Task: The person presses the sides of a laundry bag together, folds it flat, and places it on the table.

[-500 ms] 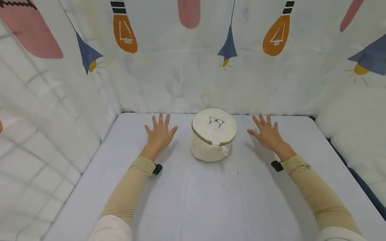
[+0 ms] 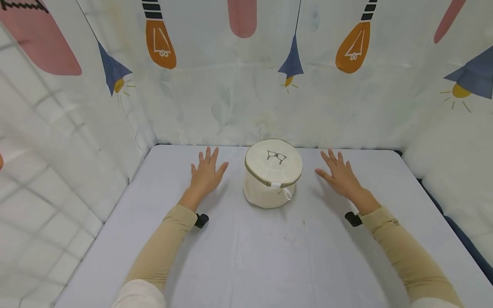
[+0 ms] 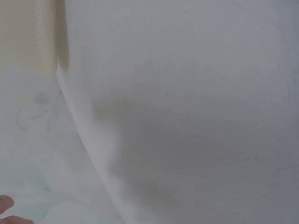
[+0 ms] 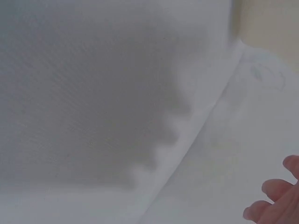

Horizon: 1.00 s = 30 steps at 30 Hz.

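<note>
A round cream mesh bag [image 2: 274, 161] with an olive zip edge, a glasses drawing on its lid and a white pull loop stands near the table's back edge. To its left, the left hand [image 2: 206, 176] is spread with nothing in it. On the other side the right hand [image 2: 341, 176], fingers apart, holds nothing either. Neither hand touches the bag. Fingertips of the left hand [image 3: 11, 212] show at the lower left of its wrist view, and those of the right hand [image 4: 278, 198] at the lower right of the other.
A white-covered table [image 2: 269, 256] lies under both arms. Behind it hangs a pale curtain [image 2: 239, 94] printed with lamps and bulbs, which also runs down the left side. White fabric [image 2: 454, 171] borders the right side. Each wrist carries a small black device.
The left hand has turned slightly to the right, and its fingers are closer together. The right hand has shifted slightly, with its fingers a little nearer each other. The bag stays in place.
</note>
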Each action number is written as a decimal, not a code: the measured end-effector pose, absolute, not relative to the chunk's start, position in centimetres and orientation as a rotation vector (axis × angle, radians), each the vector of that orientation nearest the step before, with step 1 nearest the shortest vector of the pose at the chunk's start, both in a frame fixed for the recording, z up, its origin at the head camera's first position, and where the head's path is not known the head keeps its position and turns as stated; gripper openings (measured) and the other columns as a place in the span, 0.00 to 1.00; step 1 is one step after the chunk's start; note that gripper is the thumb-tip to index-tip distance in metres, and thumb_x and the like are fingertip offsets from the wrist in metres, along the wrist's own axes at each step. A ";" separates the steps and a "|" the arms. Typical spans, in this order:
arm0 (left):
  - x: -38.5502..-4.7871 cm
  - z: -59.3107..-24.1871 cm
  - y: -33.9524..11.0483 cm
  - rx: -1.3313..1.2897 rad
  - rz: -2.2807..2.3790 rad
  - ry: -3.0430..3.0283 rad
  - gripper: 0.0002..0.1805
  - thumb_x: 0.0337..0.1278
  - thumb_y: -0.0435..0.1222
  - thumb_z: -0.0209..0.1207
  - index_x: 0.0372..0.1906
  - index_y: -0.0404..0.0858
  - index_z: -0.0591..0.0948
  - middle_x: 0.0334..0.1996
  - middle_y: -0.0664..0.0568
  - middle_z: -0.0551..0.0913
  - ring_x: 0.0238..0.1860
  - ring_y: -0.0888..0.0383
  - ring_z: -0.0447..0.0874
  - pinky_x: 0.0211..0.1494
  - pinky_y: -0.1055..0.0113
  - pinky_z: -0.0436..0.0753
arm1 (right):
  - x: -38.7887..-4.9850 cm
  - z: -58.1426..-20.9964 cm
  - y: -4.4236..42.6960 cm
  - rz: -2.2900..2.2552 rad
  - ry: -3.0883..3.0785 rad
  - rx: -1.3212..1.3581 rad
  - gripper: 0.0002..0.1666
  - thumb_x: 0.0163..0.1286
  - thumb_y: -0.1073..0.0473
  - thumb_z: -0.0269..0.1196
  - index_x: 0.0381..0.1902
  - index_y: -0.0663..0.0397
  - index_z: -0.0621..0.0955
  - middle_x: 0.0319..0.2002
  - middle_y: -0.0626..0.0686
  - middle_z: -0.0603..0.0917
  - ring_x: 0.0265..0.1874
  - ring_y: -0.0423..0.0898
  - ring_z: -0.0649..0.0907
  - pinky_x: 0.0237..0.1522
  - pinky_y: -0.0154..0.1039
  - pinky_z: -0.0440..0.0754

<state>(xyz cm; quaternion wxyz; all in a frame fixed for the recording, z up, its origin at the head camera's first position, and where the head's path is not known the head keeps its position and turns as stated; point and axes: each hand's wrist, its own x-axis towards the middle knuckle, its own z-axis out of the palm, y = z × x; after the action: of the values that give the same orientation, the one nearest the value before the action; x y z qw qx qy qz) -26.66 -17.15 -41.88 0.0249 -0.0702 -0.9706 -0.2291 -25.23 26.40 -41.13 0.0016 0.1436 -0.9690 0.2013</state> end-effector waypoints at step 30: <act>-24.1 -39.7 -14.3 -0.448 -1.315 -2.688 0.35 0.76 0.43 0.58 0.80 0.38 0.62 0.77 0.41 0.63 0.75 0.40 0.63 0.73 0.43 0.65 | -23.5 -39.3 24.0 1.166 -2.800 0.549 0.36 0.82 0.50 0.56 0.79 0.59 0.62 0.75 0.65 0.65 0.70 0.66 0.70 0.67 0.65 0.68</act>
<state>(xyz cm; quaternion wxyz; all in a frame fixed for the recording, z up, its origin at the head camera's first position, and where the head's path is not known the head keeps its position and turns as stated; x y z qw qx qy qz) -24.14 -14.31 -39.66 0.0579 -0.1479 -0.8869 -0.4338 -23.47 24.02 -39.33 0.0296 0.1780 -0.9079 0.3783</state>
